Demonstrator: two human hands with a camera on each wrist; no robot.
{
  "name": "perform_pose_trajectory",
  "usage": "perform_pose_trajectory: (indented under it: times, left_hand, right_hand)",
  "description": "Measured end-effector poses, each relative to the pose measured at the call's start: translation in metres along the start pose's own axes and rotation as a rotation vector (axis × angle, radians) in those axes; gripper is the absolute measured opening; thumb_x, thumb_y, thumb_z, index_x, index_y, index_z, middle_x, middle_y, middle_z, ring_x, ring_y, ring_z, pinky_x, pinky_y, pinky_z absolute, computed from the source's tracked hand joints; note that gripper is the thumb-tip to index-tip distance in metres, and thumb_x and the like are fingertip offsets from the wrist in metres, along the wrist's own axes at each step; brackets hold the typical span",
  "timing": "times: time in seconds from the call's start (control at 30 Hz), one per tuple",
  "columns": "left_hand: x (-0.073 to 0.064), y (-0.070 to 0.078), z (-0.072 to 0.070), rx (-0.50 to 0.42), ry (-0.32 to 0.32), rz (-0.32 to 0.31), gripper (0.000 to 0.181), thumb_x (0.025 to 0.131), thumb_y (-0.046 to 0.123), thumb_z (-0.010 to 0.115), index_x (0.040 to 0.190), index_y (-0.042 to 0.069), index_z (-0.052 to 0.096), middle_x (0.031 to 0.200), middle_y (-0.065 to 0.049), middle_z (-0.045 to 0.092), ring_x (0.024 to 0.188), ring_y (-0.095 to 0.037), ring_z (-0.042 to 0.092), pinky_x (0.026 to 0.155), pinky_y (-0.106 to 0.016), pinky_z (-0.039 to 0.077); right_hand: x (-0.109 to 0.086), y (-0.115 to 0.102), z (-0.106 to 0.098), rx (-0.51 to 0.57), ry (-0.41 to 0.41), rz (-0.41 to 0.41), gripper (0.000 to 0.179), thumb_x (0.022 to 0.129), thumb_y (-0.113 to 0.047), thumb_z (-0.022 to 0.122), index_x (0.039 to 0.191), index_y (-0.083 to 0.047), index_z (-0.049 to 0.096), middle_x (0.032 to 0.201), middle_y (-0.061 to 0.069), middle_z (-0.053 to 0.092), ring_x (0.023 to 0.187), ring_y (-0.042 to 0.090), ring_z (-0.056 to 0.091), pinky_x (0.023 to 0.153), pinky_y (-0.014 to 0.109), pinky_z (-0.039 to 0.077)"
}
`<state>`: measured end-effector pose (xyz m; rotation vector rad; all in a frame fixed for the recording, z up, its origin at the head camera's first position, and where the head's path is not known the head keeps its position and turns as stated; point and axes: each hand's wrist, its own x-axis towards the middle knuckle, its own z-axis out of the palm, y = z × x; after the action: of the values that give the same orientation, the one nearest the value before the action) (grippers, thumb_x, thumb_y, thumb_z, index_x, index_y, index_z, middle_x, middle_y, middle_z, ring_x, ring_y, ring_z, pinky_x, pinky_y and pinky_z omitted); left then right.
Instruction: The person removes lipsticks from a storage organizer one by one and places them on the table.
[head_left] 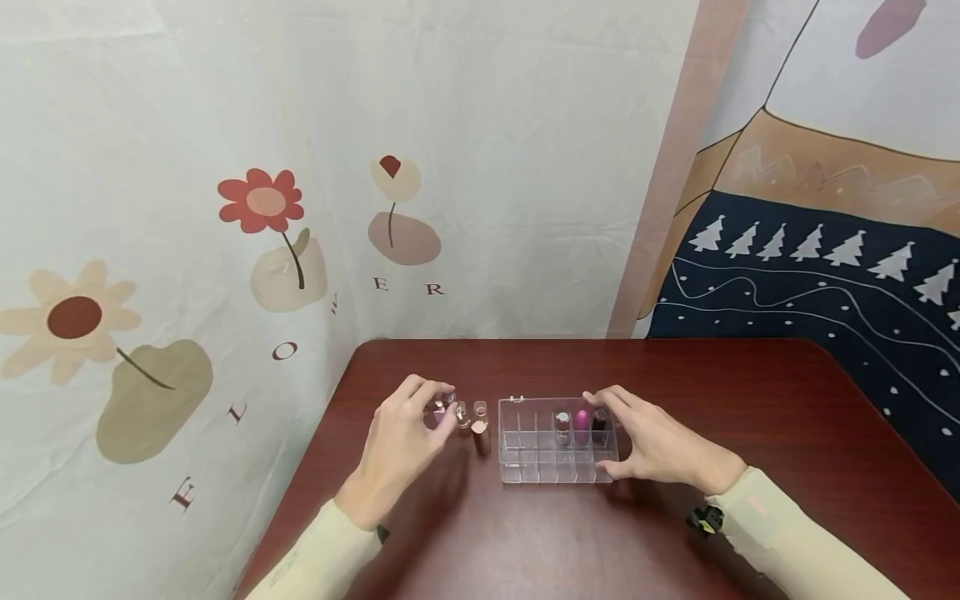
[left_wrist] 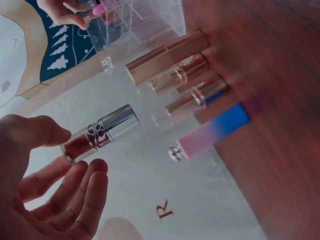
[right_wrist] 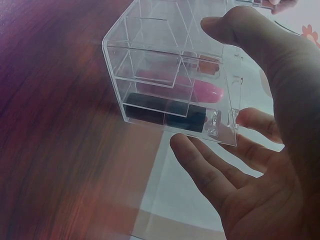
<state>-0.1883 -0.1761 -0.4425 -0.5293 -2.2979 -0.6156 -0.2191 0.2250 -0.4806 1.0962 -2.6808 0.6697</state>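
My left hand pinches a lip gloss tube with a silver cap and reddish-brown body between thumb and fingers, held off the table. Near it stand a copper lipstick tube, two gold tubes with clear ends, and a pink-to-blue tube. My right hand grips the right end of a clear plastic organizer, thumb at the front corner, fingers at the back. A black tube, a pink tube and a clear-topped tube occupy back compartments at its right side.
The organizer stands on a reddish-brown table, just right of the loose tubes. A pale cloth printed with flowers hangs behind and to the left. A dark cloth with white trees hangs on the right.
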Motion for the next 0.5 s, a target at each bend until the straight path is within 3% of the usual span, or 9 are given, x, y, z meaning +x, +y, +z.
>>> perform_pose_trajectory:
  times: [0.27,0.5]
  left_hand:
    - [-0.007,-0.006,0.001,0.012,-0.015,-0.008,0.022,0.088,0.004,0.092,0.108,0.009,0.086,0.097,-0.003,0.074,0.074,-0.015,0.075,0.064,-0.028,0.060]
    - [-0.013,-0.008,0.006,-0.010,-0.072,-0.048,0.021,0.089,0.003,0.092,0.107,0.010,0.085,0.098,-0.006,0.074,0.077,-0.014,0.079,0.067,-0.029,0.063]
  right_hand:
    - [0.000,-0.001,0.000,-0.008,0.007,0.005,0.092,0.081,-0.029,0.105,0.158,-0.007,0.061,0.147,0.005,0.070,0.113,0.018,0.073,0.100,0.042,0.069]
    - [-0.001,-0.003,-0.002,-0.007,-0.017,0.033,0.091,0.083,-0.031,0.105,0.160,-0.009,0.060,0.146,0.003,0.069,0.113,0.016,0.071,0.100,0.041,0.069]
